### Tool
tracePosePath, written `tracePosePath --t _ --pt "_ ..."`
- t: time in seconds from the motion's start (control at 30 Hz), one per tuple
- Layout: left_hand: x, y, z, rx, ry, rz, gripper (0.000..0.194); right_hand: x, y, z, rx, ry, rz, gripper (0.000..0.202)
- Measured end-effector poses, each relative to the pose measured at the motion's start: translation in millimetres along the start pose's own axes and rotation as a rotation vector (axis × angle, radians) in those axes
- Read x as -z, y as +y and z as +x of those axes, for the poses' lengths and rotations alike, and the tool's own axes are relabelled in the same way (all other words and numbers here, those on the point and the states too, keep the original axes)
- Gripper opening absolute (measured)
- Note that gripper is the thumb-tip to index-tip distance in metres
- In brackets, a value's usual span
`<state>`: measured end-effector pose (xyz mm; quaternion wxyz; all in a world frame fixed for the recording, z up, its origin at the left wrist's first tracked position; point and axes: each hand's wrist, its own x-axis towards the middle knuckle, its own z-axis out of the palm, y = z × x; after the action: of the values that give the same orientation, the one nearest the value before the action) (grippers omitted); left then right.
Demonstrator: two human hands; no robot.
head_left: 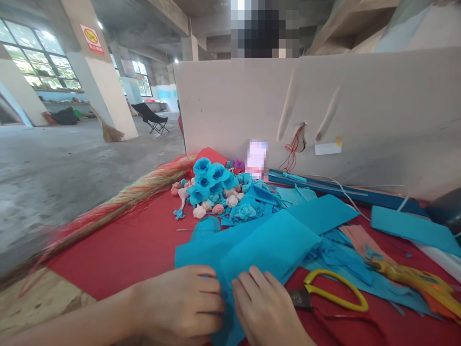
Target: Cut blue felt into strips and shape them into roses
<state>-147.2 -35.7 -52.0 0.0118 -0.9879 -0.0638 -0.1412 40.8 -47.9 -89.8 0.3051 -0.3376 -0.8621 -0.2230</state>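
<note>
Both hands are at the near edge of a pile of blue crepe paper sheets (266, 245). My left hand (187, 302) is closed, its fingers curled over the blue paper, with a bit of blue showing by its knuckles. Close beside it, my right hand (264, 307) also bends its fingers down onto the paper; both sets of fingertips are hidden. Just right of my right hand lie scissors (334, 290) with yellow and red handles, blades partly covered. A yellow glue gun (414, 283) rests farther right.
Blue paper roses (212, 178) and small pink and white ones are heaped at the back of the red tabletop (137, 245). A phone (256, 158) stands behind them. Blue scraps (345, 254) lie right. A straw bundle (122, 202) borders the left edge; a pale panel (230, 105) rises behind.
</note>
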Motion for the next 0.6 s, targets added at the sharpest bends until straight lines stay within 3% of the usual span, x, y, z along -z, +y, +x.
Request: tracePosePath --t 0.37,0.6 --pt "0.6 -9.0 -5.0 0.046 0.008 0.004 0.007 8.8 5.7 -9.9 -0.052 -0.080 0.199 0.031" --pt "2.4 -13.0 -5.6 0.093 0.071 0.016 0.019 20.1 0.8 -5.3 -0.054 -0.122 0.321 0.033"
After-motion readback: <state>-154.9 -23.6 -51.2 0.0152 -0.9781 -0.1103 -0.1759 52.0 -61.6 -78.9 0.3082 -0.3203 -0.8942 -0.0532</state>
